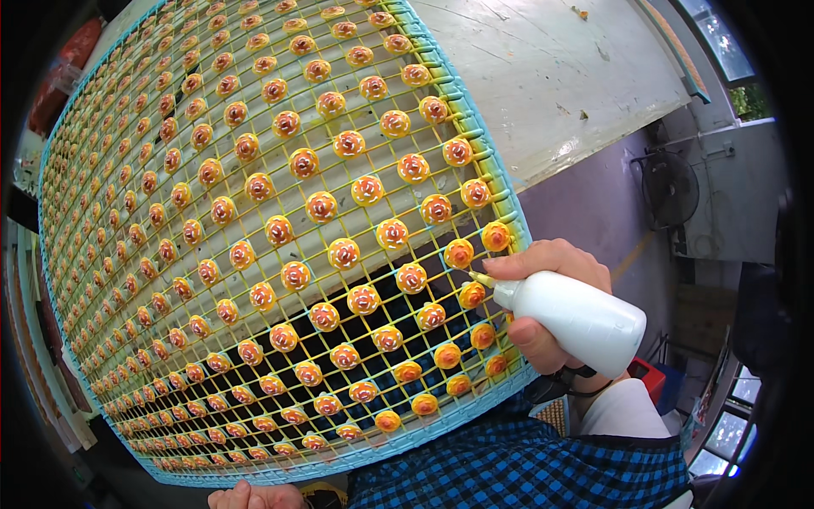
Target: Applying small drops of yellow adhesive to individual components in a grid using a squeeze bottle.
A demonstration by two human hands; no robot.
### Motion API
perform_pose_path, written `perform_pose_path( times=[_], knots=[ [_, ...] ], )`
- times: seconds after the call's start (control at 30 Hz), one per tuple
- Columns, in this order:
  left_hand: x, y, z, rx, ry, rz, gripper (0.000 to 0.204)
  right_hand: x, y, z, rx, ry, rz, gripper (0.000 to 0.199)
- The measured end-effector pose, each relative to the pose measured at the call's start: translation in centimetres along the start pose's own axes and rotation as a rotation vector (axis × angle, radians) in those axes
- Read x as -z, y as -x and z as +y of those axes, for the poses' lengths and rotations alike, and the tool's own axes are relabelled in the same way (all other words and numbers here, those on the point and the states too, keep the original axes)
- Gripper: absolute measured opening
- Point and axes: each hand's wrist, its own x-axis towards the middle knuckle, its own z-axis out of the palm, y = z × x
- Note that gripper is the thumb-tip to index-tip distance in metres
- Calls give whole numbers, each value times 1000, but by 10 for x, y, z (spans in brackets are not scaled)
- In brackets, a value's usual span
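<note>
My right hand (551, 339) is wrapped round a white squeeze bottle (581, 318) that lies tilted in it. The bottle's narrow yellowish nozzle points left at an orange flower-shaped knob near the right rim of a wire lattice panel (519, 216). This panel has a woven blue edge and yellow-green wires, with rows of orange rosettes (344, 254) at their crossings. Most rosettes bear white strokes; several by the lower right corner are plain orange. At the bottom edge my left hand (254, 498) is partly cut off, its fingers curled close to the panel's lower rim; what they hold is hidden.
The panel lies over a pale worktable (560, 81) with scuffs and small flakes, and its near part overhangs a dark gap. A black fan (670, 188) stands by the right wall. Beside my right arm are a red container (646, 380) and blue-checked cloth (509, 471).
</note>
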Motion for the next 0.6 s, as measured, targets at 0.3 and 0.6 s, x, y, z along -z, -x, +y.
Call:
perform_pose_path(
  times=[0.3, 0.6],
  knots=[
    [1, -1, 1, 7, -21, -28, 28, 0, 4, 2, -64, -74, 36, 35],
    [3, -1, 4, 30, -52, -41, 27, 0, 3, 3, -27, -56, 44, 30]
  ],
)
